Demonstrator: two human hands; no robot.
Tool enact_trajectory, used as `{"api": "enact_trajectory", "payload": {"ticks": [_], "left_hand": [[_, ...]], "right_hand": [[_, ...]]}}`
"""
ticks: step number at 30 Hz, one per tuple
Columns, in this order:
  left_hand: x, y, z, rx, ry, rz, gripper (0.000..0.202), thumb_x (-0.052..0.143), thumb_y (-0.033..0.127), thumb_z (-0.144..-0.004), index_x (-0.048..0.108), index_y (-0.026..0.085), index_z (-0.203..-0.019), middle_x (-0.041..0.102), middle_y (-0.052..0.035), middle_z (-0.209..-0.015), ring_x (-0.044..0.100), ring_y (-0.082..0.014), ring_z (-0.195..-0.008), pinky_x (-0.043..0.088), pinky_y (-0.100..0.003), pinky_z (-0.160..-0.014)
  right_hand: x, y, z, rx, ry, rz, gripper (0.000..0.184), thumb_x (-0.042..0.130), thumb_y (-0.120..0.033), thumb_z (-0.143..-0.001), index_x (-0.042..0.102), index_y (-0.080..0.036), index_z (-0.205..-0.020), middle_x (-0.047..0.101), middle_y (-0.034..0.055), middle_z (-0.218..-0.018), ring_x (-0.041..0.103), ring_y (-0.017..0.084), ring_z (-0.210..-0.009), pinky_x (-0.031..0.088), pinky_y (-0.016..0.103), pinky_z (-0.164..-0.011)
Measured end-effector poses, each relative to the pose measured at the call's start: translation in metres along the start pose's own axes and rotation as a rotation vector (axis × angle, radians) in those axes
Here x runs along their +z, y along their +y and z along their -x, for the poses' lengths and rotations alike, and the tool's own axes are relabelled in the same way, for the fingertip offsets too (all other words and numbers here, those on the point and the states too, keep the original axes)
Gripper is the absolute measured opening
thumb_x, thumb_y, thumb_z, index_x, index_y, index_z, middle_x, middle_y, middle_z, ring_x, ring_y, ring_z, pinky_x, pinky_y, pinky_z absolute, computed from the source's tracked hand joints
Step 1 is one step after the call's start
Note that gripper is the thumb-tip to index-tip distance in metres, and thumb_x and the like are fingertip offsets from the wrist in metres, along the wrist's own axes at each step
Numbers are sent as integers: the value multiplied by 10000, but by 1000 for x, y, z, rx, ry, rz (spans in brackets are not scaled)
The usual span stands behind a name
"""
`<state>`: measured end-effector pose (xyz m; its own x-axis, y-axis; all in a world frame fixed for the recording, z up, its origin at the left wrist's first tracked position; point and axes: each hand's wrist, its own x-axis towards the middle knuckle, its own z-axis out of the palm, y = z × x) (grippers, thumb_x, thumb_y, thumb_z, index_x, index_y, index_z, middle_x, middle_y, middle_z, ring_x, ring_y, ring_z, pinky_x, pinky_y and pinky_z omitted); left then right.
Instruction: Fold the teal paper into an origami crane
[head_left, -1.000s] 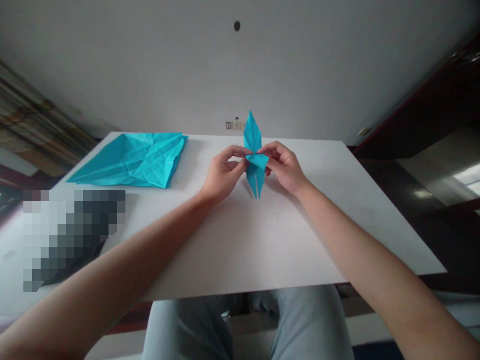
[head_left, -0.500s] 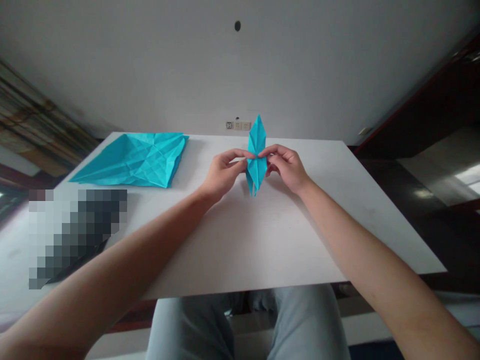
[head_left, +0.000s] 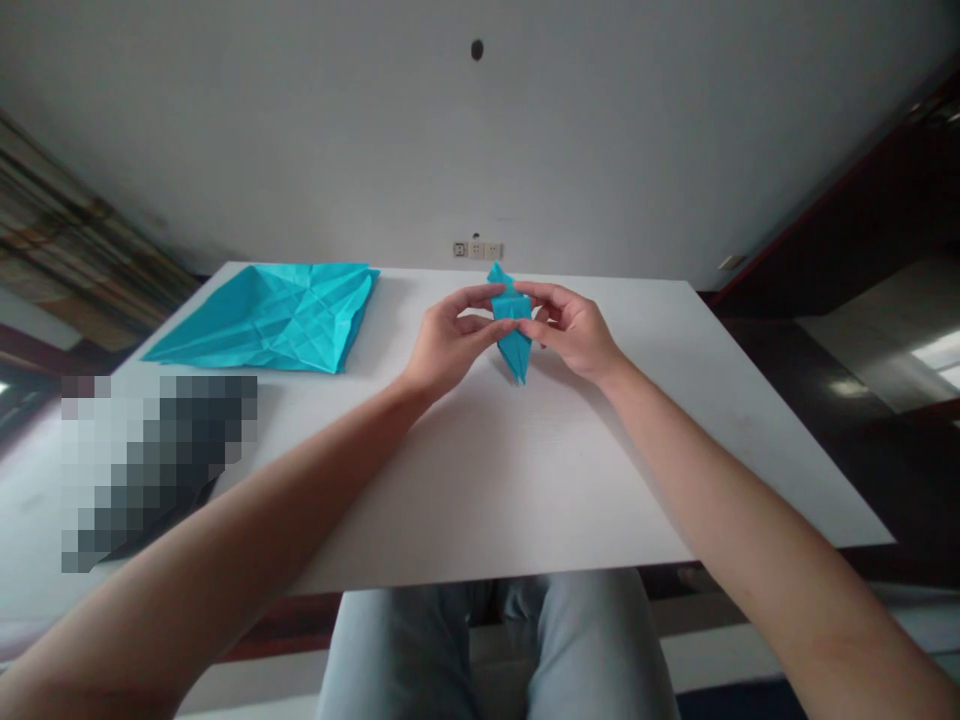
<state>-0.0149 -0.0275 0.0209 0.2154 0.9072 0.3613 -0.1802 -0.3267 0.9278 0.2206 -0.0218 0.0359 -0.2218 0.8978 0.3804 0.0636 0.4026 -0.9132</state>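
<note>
Our left hand (head_left: 450, 345) and right hand (head_left: 574, 330) pinch a narrow folded blue origami model (head_left: 512, 325) from either side, the fingers curled closed around it and the fingertips of the two hands nearly meeting across its middle. Both grips are tight and small, with only the paper between them. We hold the model upright near the centre of the frame, over the far half of the white table (head_left: 525, 480). A short point shows above our fingers and a longer one tapers down below them; we cannot tell whether the lower tip touches the tabletop. Well to the left of our hands, at the upper left of the frame, a large creased sheet of the same blue paper (head_left: 277, 320) lies on the table, its surface crossed by a lattice of fold lines and one long point aimed toward the left. Below that sheet, at the left of the frame, an object (head_left: 157, 470) is pixelated too heavily to name, and our left forearm (head_left: 247, 510) passes just beside it. Beyond the far table edge, a row of wall sockets (head_left: 477, 250) sits just above the model. Our legs in pale trousers (head_left: 487, 650) show below the near table edge.
</note>
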Motion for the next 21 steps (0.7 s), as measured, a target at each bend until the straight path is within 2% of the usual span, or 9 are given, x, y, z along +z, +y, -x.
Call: {"api": "enact_trajectory", "payload": {"ticks": [3, 5, 8, 10, 13, 16, 18, 21], "left_hand": [[-1, 0, -1, -7, -30, 5, 737, 1180, 493, -825, 898, 213, -1445, 940, -104, -1183, 923, -274, -1016, 797, -419, -963], [-1, -2, -2, 18, -39, -23, 654, 1170, 462, -839, 929, 216, -1395, 930, -92, -1135, 910, -268, -1047, 787, -420, -1006], [-2, -6, -3, 109, 10, -126, 425, 1155, 457, -867, 971, 238, -1181, 888, -83, -1123, 867, -236, -1047, 764, -405, -1037], [-2, -8, -3, 153, 59, -178, 355, 1157, 491, -876, 956, 249, -1039, 850, -83, -1123, 843, -226, -1044, 756, -393, -1007], [0, -9, -4, 148, 82, -136, 440, 1136, 608, -905, 909, 240, -989, 851, -80, -1093, 844, -232, -1046, 736, -389, -980], [1, -9, -7, 99, 67, -19, 596, 1098, 755, -896, 848, 229, -1022, 884, -64, -1031, 849, -226, -993, 700, -369, -945], [2, -10, -8, 78, 76, 26, 634, 1083, 779, -885, 808, 225, -1025, 884, -53, -998, 844, -211, -964, 684, -349, -931], [2, -13, -7, 52, 96, 39, 570, 1093, 665, -881, 753, 234, -1032, 865, -38, -958, 833, -189, -908, 665, -324, -888]], "right_hand": [[-2, -4, 0, -2, 10, 51, 593, 1106, -606, -828, 935, -277, -1290, 738, -18, -935, 470, 139, -708, 427, 327, -640], [-2, -9, 1, -22, 23, 98, 522, 1091, -607, -856, 936, -273, -1226, 718, -16, -910, 441, 142, -710, 402, 330, -638], [-2, -15, 1, -92, 43, 174, 430, 1077, -619, -885, 923, -279, -1099, 716, 11, -975, 433, 154, -746, 428, 344, -667], [-2, -15, 2, -128, 43, 215, 407, 1059, -633, -912, 916, -287, -1072, 706, 30, -1050, 455, 165, -780, 469, 354, -701], [-2, -9, 2, -147, 44, 254, 447, 1050, -686, -920, 900, -312, -1113, 696, 51, -1158, 544, 202, -876, 549, 383, -794], [-2, -4, 2, -153, 38, 300, 538, 1067, -765, -875, 861, -304, -1060, 728, 72, -1214, 648, 267, -1058, 592, 438, -945], [-2, -4, 2, -117, 16, 289, 584, 1014, -829, -915, 822, -283, -993, 747, 64, -1125, 669, 274, -1070, 581, 440, -971], [-3, -9, 2, -29, 15, 209, 657, 953, -893, -960, 757, -266, -944, 694, 14, -908, 633, 228, -911, 540, 390, -858]]}}
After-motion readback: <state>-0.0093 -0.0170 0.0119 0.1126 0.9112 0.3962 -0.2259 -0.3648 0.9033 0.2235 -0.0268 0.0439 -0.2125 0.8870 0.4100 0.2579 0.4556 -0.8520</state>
